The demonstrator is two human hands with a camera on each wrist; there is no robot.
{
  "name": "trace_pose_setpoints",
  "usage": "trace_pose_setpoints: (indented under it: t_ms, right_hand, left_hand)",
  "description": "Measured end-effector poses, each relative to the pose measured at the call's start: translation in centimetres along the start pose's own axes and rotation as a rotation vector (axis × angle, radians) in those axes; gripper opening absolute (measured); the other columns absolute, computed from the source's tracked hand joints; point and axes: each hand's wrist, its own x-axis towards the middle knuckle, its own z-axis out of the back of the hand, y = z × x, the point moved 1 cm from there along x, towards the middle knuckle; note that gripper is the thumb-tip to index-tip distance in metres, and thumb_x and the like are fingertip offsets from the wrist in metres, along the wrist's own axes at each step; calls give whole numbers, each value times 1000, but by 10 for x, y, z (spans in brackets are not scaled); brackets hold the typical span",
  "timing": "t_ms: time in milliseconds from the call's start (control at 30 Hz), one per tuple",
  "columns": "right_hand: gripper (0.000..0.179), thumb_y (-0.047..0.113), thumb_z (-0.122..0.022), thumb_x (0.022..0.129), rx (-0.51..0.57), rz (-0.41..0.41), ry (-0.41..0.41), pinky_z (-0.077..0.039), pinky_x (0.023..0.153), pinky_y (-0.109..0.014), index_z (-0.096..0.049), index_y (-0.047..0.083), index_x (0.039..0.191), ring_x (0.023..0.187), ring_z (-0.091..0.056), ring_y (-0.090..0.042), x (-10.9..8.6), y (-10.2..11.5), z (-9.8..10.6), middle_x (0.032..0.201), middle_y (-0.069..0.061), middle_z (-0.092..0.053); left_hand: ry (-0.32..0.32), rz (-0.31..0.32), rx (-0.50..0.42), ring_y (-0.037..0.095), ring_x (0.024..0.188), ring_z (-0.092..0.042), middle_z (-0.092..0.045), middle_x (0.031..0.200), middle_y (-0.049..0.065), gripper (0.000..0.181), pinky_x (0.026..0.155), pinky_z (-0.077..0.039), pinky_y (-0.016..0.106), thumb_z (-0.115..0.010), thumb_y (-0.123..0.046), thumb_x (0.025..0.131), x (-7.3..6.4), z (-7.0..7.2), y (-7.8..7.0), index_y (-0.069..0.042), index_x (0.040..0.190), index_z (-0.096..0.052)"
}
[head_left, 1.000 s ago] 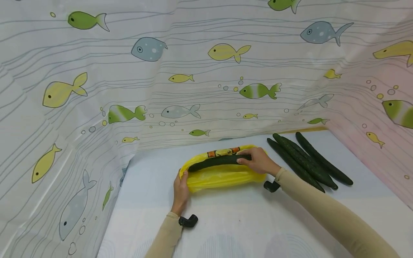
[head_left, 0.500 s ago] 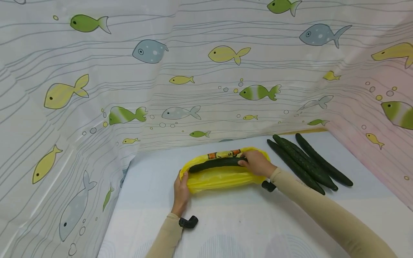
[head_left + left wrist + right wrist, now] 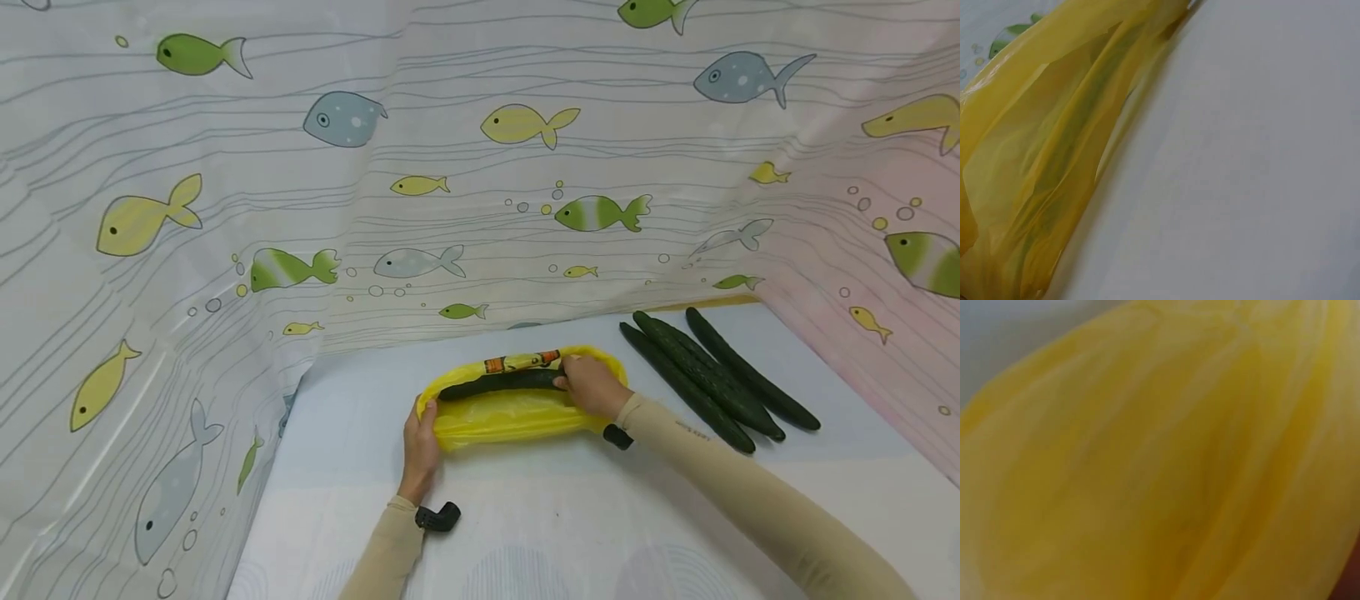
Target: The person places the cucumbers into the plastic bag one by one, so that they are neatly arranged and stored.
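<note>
A yellow plastic bag (image 3: pixel 510 412) lies open on the pale table (image 3: pixel 570 517), its mouth facing up. My left hand (image 3: pixel 422 442) grips the bag's left end. My right hand (image 3: pixel 588 385) holds the right end of a dark green cucumber (image 3: pixel 498 383) that lies lengthwise inside the bag's mouth. The left wrist view shows the yellow bag (image 3: pixel 1047 156) close up, with green showing through the film. Yellow plastic (image 3: pixel 1160 462) fills the blurred right wrist view; neither hand shows in the wrist views.
Three more cucumbers (image 3: pixel 712 379) lie side by side to the right of the bag. A fish-print curtain (image 3: pixel 450 167) closes off the back, left and right sides. The table's near part lies in front of the bag.
My right hand has slid a little left with the cucumber, pushing it further into the bag. The left hand has stayed on the bag's left end.
</note>
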Motion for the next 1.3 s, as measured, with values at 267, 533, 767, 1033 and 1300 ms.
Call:
trace_pose_setpoints:
  t_ms: [267, 533, 767, 1033, 1300]
  right_hand:
    - [27, 19, -62, 107, -27, -10, -35, -57, 78, -43, -65, -7, 111, 78, -63, -25, 0, 0, -8, 92, -17, -71]
    - [31, 18, -64, 105, -64, 26, -82, -58, 88, -50, -66, -10, 118, 92, -70, -35, -2, -1, -14, 102, -22, -73]
    - [49, 26, -72, 101, -73, 19, -41, -54, 99, -55, -62, -11, 133, 109, -69, -40, -5, 0, -11, 121, -28, -71]
    - [69, 33, -84, 91, -126, 51, 18, -52, 103, -56, -58, -10, 138, 111, -68, -41, -9, 5, 3, 124, -27, -71]
    - [77, 33, -91, 82, -179, 74, 80, -48, 107, -55, -58, -6, 141, 113, -66, -40, -13, 11, 8, 124, -23, -71]
  left_hand:
    - [-7, 25, 10, 31, 133, -52, -58, 146, 19, 49, 118, -34, 37, -35, -35, 115, -2, -2, -7, -5, 150, -52]
    - [11, 41, -22, 43, 140, -47, -54, 148, 29, 45, 122, -31, 49, -35, -23, 115, -1, -1, -12, 3, 148, -51]
    - [-3, -3, -19, 34, 144, -48, -56, 150, 20, 50, 125, -29, 52, -36, -34, 115, -1, 0, -4, -2, 150, -51]
    - [-1, -12, -34, 36, 150, -44, -53, 154, 23, 53, 127, -26, 52, -36, -37, 115, 1, 1, -2, 0, 150, -51]
    - [-12, 0, -10, 38, 156, -35, -46, 162, 22, 59, 129, -21, 55, -34, -38, 115, 0, 1, -3, 3, 157, -44]
